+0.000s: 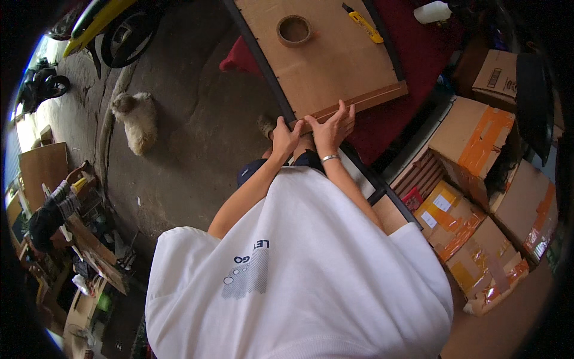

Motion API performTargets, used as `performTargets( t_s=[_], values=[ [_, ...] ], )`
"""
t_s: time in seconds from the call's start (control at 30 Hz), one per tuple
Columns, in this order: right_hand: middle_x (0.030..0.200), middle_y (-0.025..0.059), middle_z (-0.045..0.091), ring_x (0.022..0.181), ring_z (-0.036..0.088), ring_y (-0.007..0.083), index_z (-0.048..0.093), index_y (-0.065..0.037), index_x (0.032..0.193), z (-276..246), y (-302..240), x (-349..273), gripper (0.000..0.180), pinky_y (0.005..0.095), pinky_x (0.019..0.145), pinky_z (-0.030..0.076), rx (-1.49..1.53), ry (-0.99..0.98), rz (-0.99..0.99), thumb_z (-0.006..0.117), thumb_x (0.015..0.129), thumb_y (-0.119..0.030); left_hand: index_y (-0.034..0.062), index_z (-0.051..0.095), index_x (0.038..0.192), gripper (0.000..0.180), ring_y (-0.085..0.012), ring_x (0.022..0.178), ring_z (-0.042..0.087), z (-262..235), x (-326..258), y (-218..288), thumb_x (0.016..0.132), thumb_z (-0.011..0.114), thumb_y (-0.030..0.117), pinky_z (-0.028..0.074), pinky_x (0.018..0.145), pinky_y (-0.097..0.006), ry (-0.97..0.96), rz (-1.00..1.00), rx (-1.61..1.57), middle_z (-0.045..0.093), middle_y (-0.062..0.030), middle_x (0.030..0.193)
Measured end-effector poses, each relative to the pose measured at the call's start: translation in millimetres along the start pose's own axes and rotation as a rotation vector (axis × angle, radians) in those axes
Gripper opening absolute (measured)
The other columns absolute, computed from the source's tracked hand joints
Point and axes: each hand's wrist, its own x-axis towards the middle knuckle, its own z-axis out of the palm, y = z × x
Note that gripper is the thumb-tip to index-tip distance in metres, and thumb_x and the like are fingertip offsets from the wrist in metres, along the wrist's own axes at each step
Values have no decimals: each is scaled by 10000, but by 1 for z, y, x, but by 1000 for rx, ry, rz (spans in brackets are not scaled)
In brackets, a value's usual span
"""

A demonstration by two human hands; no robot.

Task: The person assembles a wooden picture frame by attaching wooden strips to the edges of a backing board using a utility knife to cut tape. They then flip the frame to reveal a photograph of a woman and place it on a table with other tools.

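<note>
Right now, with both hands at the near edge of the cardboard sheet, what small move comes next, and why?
Probably press along the fold: the left hand and right hand already pinch the cardboard sheet at its near edge, where a narrow strip is turned up.

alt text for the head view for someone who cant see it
Seen from above, a person in a white shirt presses the left hand and right hand on the near edge of a flat cardboard sheet on a table. A tape roll and yellow utility knife lie on the sheet; taped boxes stand right, a dog lies left.
</note>
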Motion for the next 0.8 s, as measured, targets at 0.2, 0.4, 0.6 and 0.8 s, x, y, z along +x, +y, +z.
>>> performTargets(
  t_s=[0.2,0.4,0.6,0.8],
  values=[
    [1595,396,-10,1501,36,547,-33,-117,1584,-1,28,41,1484,657,1205,97,70,99,301,978,555,-465,-76,538,1021,513,-439,858,702,-16,-8,30,899,730,383,540,734,-473,-70,-156,-55,679,-313,878],
    [1618,356,-32,1511,9,526,-23,-127,1589,-37,111,144,1459,655,1214,92,11,133,505,961,578,-499,-80,571,1047,540,-334,853,704,-4,4,-1,883,746,403,540,746,-393,-86,-98,15,694,-254,895],
    [1623,324,74,1519,72,485,66,-103,1592,-59,157,210,1355,640,1222,109,-89,192,474,921,633,-534,-53,553,1199,534,-244,980,665,-2,4,-11,923,738,364,522,856,-354,-165,-178,-226,698,-174,1069],
    [1329,261,547,1251,519,431,483,18,1417,-45,146,225,1017,589,1060,390,-198,-101,70,557,830,-810,-59,457,1334,668,-281,1156,577,-6,27,23,961,681,449,453,996,-364,132,-290,-472,603,-201,1270]
  ],
)
